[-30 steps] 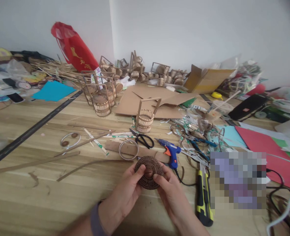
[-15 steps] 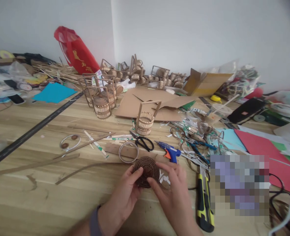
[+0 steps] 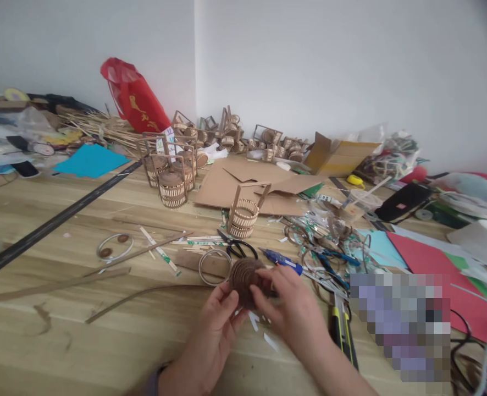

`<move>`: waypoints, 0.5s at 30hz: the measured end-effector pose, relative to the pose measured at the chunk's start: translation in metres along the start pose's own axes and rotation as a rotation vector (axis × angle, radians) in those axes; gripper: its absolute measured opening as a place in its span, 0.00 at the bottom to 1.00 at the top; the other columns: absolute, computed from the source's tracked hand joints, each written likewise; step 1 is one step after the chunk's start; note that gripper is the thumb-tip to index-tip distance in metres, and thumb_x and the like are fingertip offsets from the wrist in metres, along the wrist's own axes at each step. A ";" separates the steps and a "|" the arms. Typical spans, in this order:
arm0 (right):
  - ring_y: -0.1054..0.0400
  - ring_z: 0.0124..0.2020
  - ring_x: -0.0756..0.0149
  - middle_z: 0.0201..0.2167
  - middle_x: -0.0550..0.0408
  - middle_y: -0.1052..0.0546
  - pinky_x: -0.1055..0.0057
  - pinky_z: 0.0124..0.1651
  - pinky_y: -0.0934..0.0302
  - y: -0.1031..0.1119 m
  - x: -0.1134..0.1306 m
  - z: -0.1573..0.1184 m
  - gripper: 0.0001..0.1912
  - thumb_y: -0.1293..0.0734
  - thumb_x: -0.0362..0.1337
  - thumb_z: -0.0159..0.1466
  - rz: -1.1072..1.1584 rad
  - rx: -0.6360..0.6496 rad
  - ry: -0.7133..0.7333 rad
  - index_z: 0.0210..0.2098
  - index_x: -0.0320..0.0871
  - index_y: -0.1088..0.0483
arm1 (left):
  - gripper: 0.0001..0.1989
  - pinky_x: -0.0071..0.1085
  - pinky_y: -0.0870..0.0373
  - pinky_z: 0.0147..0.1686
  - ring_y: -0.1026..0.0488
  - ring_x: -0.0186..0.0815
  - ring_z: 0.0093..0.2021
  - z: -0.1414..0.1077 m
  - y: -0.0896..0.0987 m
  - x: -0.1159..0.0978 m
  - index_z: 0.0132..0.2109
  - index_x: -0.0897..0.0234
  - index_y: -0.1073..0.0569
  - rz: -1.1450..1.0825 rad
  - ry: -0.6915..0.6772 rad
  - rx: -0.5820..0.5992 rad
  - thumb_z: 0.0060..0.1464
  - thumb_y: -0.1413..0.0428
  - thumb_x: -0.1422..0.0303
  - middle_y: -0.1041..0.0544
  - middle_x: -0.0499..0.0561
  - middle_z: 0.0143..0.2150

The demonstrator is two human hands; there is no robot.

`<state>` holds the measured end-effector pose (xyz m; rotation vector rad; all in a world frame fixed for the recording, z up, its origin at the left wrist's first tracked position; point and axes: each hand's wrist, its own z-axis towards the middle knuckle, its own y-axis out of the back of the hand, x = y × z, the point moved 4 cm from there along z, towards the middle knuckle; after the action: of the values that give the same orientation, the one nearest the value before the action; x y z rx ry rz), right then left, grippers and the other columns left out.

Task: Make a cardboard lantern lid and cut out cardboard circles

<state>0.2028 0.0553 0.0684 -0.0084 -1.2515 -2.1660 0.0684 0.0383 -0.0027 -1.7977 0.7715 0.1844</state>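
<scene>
A brown coiled disc [image 3: 244, 275], made of a strip wound in rings, is tilted up off the table between both hands. My left hand [image 3: 214, 330] grips its lower left edge, thumb in front and fingers behind. The fingers of my right hand [image 3: 291, 305] are closed on its right side, covering part of it. A brown strip [image 3: 144, 294] stretches left from near the disc. Just behind the disc are a metal ring [image 3: 206, 273], black-handled scissors [image 3: 243, 249] and a blue glue gun [image 3: 282, 260], which my right hand partly hides.
A small slatted bucket [image 3: 243, 217] with a handle stands ahead, and several lidded ones [image 3: 172, 190] are to its left. A yellow-black utility knife [image 3: 343, 330] lies by my right forearm. Flat cardboard [image 3: 214, 187], a red bag [image 3: 138, 102] and a cardboard box [image 3: 342, 157] sit farther back.
The disc has tipped more upright. My right hand has shifted its fingers onto the disc's face near the right side. The camera view has tilted slightly upward.
</scene>
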 end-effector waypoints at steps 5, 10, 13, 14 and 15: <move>0.28 0.31 0.61 0.29 0.53 0.22 0.69 0.36 0.37 0.016 -0.041 0.066 0.09 0.35 0.35 0.65 -0.189 0.099 -0.225 0.42 0.41 0.25 | 0.24 0.31 0.28 0.48 0.22 0.36 0.42 0.001 0.007 0.005 0.37 0.64 0.22 0.044 0.060 -0.037 0.35 0.25 0.58 0.19 0.53 0.38; 0.25 0.39 0.57 0.38 0.47 0.18 0.68 0.39 0.37 0.001 -0.059 0.123 0.13 0.37 0.34 0.68 -0.272 0.173 -0.244 0.49 0.38 0.26 | 0.25 0.30 0.28 0.42 0.23 0.35 0.37 0.004 0.016 0.012 0.38 0.64 0.23 0.070 0.097 -0.024 0.34 0.25 0.58 0.19 0.51 0.36; 0.25 0.43 0.55 0.42 0.45 0.18 0.68 0.41 0.37 -0.011 -0.061 0.139 0.13 0.39 0.35 0.70 -0.315 0.218 -0.250 0.48 0.39 0.26 | 0.22 0.30 0.29 0.42 0.23 0.34 0.37 0.006 0.022 0.017 0.39 0.63 0.23 0.059 0.103 0.026 0.40 0.26 0.60 0.20 0.50 0.37; 0.25 0.43 0.55 0.43 0.45 0.18 0.68 0.42 0.37 -0.015 -0.061 0.143 0.13 0.40 0.34 0.70 -0.330 0.232 -0.254 0.48 0.39 0.26 | 0.20 0.30 0.30 0.42 0.23 0.34 0.37 0.008 0.024 0.018 0.40 0.63 0.23 0.051 0.109 0.049 0.42 0.27 0.60 0.20 0.50 0.38; 0.25 0.44 0.55 0.43 0.44 0.18 0.68 0.42 0.37 -0.017 -0.061 0.146 0.13 0.40 0.35 0.70 -0.344 0.245 -0.261 0.47 0.39 0.26 | 0.19 0.30 0.30 0.42 0.23 0.34 0.37 0.009 0.026 0.020 0.40 0.62 0.23 0.044 0.115 0.068 0.43 0.27 0.61 0.20 0.50 0.38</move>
<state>0.2002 0.2069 0.1162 0.0288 -1.7724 -2.3367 0.0709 0.0336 -0.0359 -1.7395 0.8894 0.0831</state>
